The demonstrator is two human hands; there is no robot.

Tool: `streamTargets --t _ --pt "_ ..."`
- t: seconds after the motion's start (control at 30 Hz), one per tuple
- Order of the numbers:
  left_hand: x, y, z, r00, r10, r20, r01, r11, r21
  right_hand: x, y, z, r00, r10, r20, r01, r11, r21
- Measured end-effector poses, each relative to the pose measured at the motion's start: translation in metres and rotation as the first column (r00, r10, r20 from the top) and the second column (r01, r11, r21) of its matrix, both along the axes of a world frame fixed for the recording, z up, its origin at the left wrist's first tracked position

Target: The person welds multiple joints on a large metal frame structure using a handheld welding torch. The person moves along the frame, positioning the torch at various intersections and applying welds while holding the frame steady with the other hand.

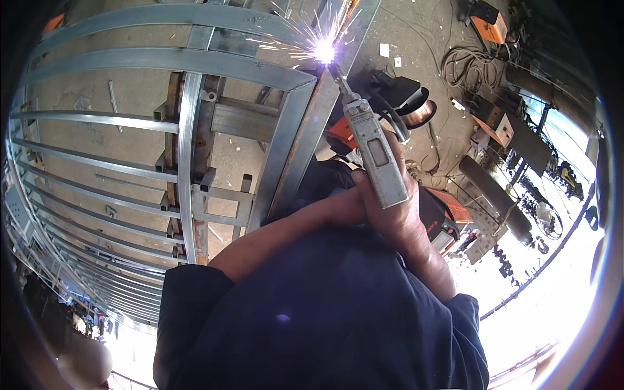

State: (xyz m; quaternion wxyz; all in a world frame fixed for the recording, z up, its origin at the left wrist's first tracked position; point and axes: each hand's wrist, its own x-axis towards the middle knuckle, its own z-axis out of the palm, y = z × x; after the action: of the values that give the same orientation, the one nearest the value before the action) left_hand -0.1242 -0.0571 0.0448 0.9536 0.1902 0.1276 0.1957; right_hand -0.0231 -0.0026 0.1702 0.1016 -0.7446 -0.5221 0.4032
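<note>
A grey, boxy welding torch (374, 146) slants up and away from me, my right hand (395, 211) closed around its lower part. Its nozzle meets the steel frame (286, 153), where a bright arc (325, 51) throws sparks near a corner joint. From the left my other forearm crosses in front of my body. My left hand (356, 203) rests against the right one near the torch's grip, with its fingers mostly hidden. The frame is made of shiny square tubes, some curved, with several parallel bars on the left. A brownish, rusty strip runs along the tube below the arc.
Right of the torch sits a wire feeder with a copper wire spool (419, 114). Orange and black welding machines (489, 26) stand on the floor, with coiled cable (465, 65) nearby. A dark gas cylinder (495, 198) lies at the right. Rusty supports (174, 97) hold the frame.
</note>
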Motion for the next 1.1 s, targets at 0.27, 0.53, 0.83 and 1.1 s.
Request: streamTargets --t 0.27,0.53,0.83,1.1 --pt "0.001 0.002 -0.002 0.994 -0.106 -0.031 0.107 0.994 0.028 -0.001 0.002 0.002 1.0 -0.011 0.008 0.012 0.999 -0.031" --pt "-0.005 0.021 0.011 0.971 -0.209 -0.114 0.225 0.961 0.159 0.004 -0.005 0.004 0.999 -0.03 -0.035 0.033 0.997 0.065" --pt "-0.011 0.048 0.024 0.98 -0.132 -0.15 0.153 0.979 0.136 0.005 0.017 -0.005 0.999 0.054 0.006 -0.054 0.992 0.115" --pt "-0.015 0.058 0.023 0.974 -0.114 -0.198 0.138 0.984 0.112 0.0 0.03 -0.009 0.999 0.045 0.002 -0.045 0.992 0.118"
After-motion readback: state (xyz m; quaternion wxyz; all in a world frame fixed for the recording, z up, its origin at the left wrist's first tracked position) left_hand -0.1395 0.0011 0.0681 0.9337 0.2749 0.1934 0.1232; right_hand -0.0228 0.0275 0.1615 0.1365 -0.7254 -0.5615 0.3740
